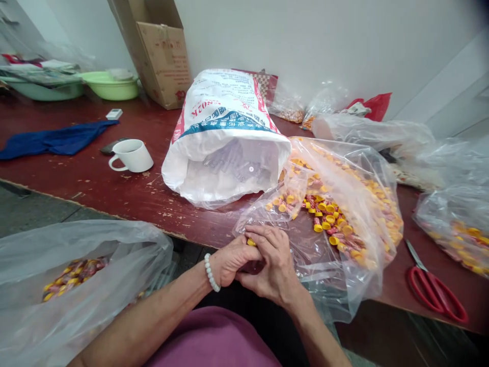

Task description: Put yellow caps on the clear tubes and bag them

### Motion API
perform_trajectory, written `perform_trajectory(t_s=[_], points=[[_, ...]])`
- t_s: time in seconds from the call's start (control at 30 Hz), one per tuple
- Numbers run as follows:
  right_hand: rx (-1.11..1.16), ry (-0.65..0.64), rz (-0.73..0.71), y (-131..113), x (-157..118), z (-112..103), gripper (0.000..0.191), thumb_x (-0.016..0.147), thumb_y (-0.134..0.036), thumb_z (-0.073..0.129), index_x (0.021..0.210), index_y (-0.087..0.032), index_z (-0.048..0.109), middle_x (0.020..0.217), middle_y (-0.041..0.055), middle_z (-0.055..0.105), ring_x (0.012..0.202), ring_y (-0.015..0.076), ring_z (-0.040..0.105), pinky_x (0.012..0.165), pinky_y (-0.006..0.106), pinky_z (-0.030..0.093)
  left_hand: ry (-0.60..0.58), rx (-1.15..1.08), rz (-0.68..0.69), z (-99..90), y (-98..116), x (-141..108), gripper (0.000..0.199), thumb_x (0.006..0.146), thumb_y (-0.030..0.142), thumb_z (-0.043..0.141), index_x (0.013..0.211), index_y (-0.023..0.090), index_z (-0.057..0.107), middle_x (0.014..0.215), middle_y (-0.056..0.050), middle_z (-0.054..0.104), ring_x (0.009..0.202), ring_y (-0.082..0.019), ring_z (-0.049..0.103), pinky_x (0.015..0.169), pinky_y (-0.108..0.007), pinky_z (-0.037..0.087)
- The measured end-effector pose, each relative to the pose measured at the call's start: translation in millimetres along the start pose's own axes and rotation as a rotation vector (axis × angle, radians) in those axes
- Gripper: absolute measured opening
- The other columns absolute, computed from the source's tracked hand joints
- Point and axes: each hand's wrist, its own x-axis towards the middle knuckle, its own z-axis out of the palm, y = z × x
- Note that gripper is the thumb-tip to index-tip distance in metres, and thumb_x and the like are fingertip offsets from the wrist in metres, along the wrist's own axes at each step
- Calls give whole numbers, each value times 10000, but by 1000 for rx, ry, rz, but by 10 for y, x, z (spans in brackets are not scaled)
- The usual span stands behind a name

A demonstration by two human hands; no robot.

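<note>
Close together at the table's front edge, my left hand (229,261) and my right hand (275,262) are closed around a small yellow-ended piece (251,242). Only its yellow end shows; fingers hide the rest. It resembles the small red-and-white tubes with yellow ends (330,216) spilling from a clear plastic bag (355,168) just right of my hands. Beyond my hands lies a white woven sack (221,97), its mouth facing me, with clear plastic pieces (240,158) inside.
A clear bag (145,239) with more yellow-ended pieces is at lower left. Red-handled scissors (431,290) lie at the right edge. A white mug (133,155), blue cloth (57,138), green basin (110,86) and cardboard box (166,66) stand or lie to the left.
</note>
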Motion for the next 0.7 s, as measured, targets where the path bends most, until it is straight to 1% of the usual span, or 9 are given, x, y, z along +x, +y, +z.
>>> perform_trajectory(t_s=[0.07, 0.2, 0.23, 0.3, 0.4, 0.5, 0.57, 0.63, 0.7], points=[[44, -37, 27, -13, 2, 13, 694, 519, -216, 737, 1180, -228, 526, 1282, 82, 548, 1140, 273, 500, 967, 437, 355, -3, -17, 9, 6, 44, -39, 269, 558, 3, 607, 797, 126, 610, 727, 15, 543, 642, -91, 501, 564, -205, 357], [12, -29, 129, -27, -13, 10, 938, 581, -281, 769, 1394, -199, 310, 1507, 151, 228, 1326, 309, 311, 1016, 482, 330, -31, -81, -3, -14, 98, -105, 211, 612, 43, 633, 813, 105, 646, 730, -9, 571, 663, -117, 536, 631, -236, 409], [3, -12, 132, -20, -17, 5, 961, 588, -317, 776, 1402, -178, 285, 1505, 166, 221, 1335, 311, 296, 1022, 488, 326, -50, -101, -1, -30, 97, -108, 204, 622, 56, 648, 821, 102, 650, 736, -16, 580, 682, -127, 548, 668, -248, 424], [-27, -20, 95, 8, -22, -4, 891, 588, -370, 787, 1346, -177, 359, 1471, 164, 300, 1313, 312, 328, 1024, 489, 326, -83, -126, 10, -70, 77, -95, 220, 609, 44, 669, 819, 105, 654, 741, -18, 593, 715, -138, 564, 717, -254, 437], [-75, -50, -2, 58, -28, 4, 713, 556, -418, 809, 1169, -204, 513, 1324, 129, 503, 1214, 311, 441, 997, 483, 351, -63, -150, -15, -112, 9, -60, 202, 557, -3, 651, 725, 107, 634, 687, -7, 583, 674, -119, 559, 664, -223, 437], [-69, -43, -87, 45, -22, 62, 664, 552, -441, 813, 1106, -202, 537, 1136, 103, 625, 1063, 285, 552, 930, 460, 411, -21, -196, -66, -98, -58, -76, 195, 500, 1, 625, 662, 107, 603, 646, -4, 576, 611, -101, 554, 591, -200, 432], [-48, -70, -134, -18, 7, 113, 653, 608, -468, 784, 1148, -207, 528, 1162, 109, 614, 1055, 282, 565, 911, 457, 431, -3, -190, -68, -112, -53, -124, 199, 477, 26, 626, 655, 108, 589, 634, -3, 575, 571, -96, 555, 563, -196, 438], [16, -102, -130, -74, 51, 133, 742, 660, -538, 729, 1271, -209, 464, 1333, 144, 495, 1153, 313, 515, 921, 477, 436, 29, -114, -25, -229, 25, -227, 215, 503, 87, 653, 706, 120, 590, 618, 9, 558, 509, -99, 543, 526, -218, 450], [120, -119, -28, -32, 80, 91, 884, 690, -601, 671, 1406, -222, 316, 1456, 162, 334, 1204, 341, 478, 902, 495, 455, 188, 29, 99, -486, 160, -448, 270, 564, 177, 674, 818, 147, 590, 621, 31, 530, 460, -98, 517, 496, -245, 459]])
